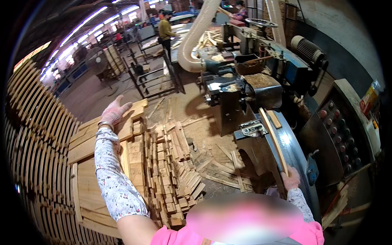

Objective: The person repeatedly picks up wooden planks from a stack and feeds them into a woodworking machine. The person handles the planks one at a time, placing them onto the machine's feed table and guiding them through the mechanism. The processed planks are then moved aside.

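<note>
My right hand (290, 178), in a pale glove, is closed around the near end of a long, slightly curved wooden slat (272, 136). That slat lies along the grey metal machine table (296, 149), its far end pointing at the machine head. A short wood piece (275, 119) rests beside it. Off to the left, my left hand (115, 112), also gloved, is stretched over the top of a stack of wooden boards (87, 153). Its fingers are spread; whether they press on the top board I cannot tell. A floral sleeve covers each forearm.
Piled wood pieces (165, 163) stand right of the boards, with loose strips (234, 169) on the floor. Stacked slats (36, 122) rise at far left. A control panel (339, 130) with buttons is at right; a ribbed hose (188, 45) hangs behind. A person (165, 32) works beyond.
</note>
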Motion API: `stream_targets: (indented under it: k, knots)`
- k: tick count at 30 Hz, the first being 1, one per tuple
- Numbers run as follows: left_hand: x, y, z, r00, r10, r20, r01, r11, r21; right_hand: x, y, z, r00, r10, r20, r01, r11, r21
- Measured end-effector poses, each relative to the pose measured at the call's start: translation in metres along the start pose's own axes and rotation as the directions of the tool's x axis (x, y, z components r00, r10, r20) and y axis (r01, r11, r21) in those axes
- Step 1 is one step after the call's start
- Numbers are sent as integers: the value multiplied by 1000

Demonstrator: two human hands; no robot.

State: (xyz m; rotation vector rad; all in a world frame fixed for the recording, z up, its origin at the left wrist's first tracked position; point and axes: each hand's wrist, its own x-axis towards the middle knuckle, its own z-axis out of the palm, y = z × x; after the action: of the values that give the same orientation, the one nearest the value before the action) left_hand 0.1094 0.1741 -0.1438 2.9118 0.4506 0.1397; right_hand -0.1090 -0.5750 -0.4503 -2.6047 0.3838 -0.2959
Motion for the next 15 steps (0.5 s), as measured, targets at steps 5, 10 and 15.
stream_targets:
  k: [5, 10, 15]
  knots:
    - [-1, 23, 22, 986, 121, 119, -106, 987, -125, -44, 112, -1, 980, -34, -196, -34, 943, -330]
    - [-17, 46, 7, 985, 163, 51, -169, 974, 153, 76, 112, 67, 957, -104, -270, 4, 939, -345]
    - [-54, 57, -7, 841, 538, -60, -377, 663, 647, 225, 10, 122, 990, 110, -91, -129, 961, -245]
